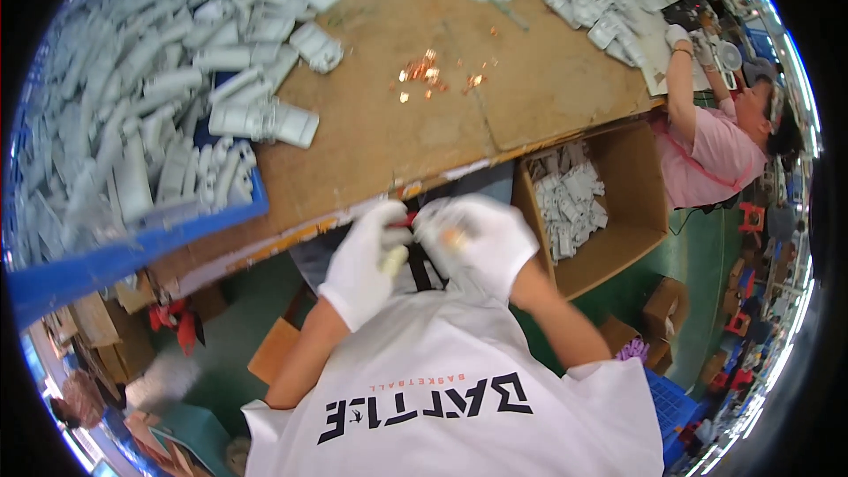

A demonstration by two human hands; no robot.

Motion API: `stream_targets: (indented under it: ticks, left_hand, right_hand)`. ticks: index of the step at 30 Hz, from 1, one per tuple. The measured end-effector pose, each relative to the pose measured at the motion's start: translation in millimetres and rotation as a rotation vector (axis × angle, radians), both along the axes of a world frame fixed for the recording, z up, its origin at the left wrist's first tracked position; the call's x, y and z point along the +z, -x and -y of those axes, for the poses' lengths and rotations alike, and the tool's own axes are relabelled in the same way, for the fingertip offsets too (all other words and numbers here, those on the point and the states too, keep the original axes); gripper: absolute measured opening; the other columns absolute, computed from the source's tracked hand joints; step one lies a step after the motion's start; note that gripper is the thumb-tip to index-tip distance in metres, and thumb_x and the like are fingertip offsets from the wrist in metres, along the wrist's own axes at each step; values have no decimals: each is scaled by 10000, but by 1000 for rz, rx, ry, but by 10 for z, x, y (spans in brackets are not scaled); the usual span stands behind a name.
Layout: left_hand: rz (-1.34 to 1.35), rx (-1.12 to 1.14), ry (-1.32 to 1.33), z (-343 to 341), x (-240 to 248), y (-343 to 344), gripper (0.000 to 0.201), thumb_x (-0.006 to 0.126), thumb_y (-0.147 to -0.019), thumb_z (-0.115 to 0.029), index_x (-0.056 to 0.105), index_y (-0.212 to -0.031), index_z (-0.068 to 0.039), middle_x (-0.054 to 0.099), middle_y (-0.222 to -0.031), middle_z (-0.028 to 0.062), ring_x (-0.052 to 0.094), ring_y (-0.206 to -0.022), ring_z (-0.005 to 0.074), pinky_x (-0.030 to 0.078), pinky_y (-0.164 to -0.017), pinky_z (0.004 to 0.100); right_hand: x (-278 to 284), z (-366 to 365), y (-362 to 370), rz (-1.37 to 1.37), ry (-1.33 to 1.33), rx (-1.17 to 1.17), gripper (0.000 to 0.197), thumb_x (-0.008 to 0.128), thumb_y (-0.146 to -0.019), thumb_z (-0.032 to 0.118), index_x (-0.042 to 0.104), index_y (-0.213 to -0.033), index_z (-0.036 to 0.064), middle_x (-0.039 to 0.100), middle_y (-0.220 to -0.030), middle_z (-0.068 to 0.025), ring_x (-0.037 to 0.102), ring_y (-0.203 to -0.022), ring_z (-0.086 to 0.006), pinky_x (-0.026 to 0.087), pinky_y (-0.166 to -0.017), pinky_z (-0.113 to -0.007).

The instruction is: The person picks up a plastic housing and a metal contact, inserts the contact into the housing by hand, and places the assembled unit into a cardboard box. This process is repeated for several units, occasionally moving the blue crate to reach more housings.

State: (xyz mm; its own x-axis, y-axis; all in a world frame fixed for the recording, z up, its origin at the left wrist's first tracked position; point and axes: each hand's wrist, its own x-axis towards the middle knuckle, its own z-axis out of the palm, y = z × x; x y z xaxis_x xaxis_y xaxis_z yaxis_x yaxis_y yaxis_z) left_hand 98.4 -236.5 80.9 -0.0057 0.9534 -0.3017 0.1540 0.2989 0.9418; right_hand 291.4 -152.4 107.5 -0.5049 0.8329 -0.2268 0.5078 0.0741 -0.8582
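Note:
Both my hands wear white gloves and meet just off the table's near edge, in front of my shirt. My left hand (364, 252) is closed, its fingers curled inward. A small red thing (407, 220) shows by its fingertips; I cannot make out what it is. Motion smears my right hand (491, 243), which is closed around a grey plastic part (433, 228). An orange-copper spot shows at its fingers. Small copper pieces (427, 72) lie scattered on the brown table (371, 137) beyond my hands.
A blue crate (190, 234) heaped with grey plastic housings (146, 79) fills the left. At right, a cardboard box (618, 252) holds more parts, below the table's edge. Another pile (601, 13) lies far right, near a co-worker in pink (711, 150). A stick (503, 9) rests on a white patch.

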Motion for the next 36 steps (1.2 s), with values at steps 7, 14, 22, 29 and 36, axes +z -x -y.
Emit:
stream_targets:
  ticks: [7,14,22,29,36]
  left_hand:
    - [-1184,238,-271,-906,-401,613,445,637,-804,-6,554,-1238,-52,471,-1389,166,428,-1291,385,399,-1058,441]
    - [-1002,350,-487,-891,-612,651,190,650,-807,-15,628,-990,-60,597,-1131,123,525,-1157,349,433,-984,447]
    - [-969,132,-629,-1014,-534,516,285,663,-762,9,620,-1032,-72,614,-1068,115,556,-1058,346,448,-918,450]
    - [-941,306,-651,-916,-582,506,409,672,-750,35,589,-1137,-67,556,-1258,165,502,-1214,382,408,-1038,458]
    - [-1012,613,-261,-929,-495,510,629,731,-794,-120,445,-1346,-33,490,-1264,219,471,-1172,407,396,-1010,466]
  right_hand:
    - [-97,-3315,-1061,658,-652,-625,384,668,-863,303,630,-1137,38,676,-1064,-216,646,-986,-392,504,-852,-446]
    - [-116,-2929,-252,389,-1024,-389,292,704,-798,146,629,-1065,51,655,-974,-161,623,-962,-341,494,-879,-421]
    - [-660,-1856,156,340,-752,-195,235,713,-806,180,648,-1018,105,643,-948,-81,612,-922,-290,501,-833,-402]
    - [-662,-1816,354,517,-666,-266,156,698,-834,229,683,-946,121,639,-954,-89,617,-937,-295,509,-833,-413]
    - [-612,-1959,417,551,-529,-236,93,692,-819,181,704,-883,115,646,-961,-112,633,-923,-321,516,-829,-409]
